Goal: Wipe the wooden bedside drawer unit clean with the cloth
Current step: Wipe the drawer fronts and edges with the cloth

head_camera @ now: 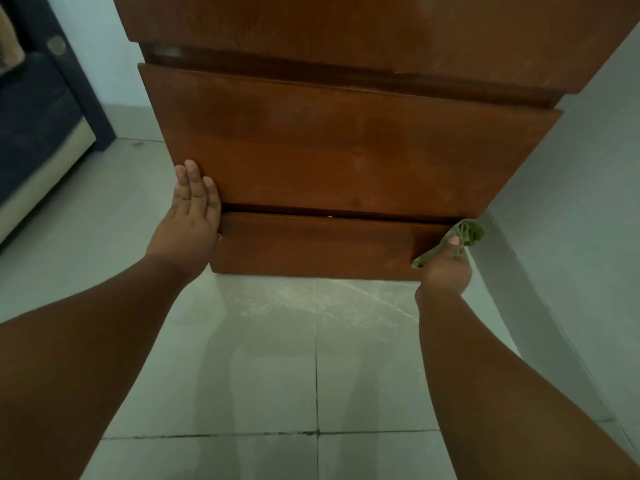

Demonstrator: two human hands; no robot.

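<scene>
Setting: a room in a home, most likely a bedroom. Evidence: a reddish-brown varnished wooden bedside drawer unit (346, 147) with stacked drawer fronts stands on a floor of large pale glossy tiles with dark grout lines (277, 375), close to a plain pale painted wall (588, 168) on the right. At the left edge, a dark blue upholstered piece of furniture with a beige base band (38, 133), bed or sofa, cannot tell which. Lighting dim, domestic. Tile in front of the unit shows whitish scuffing.
</scene>
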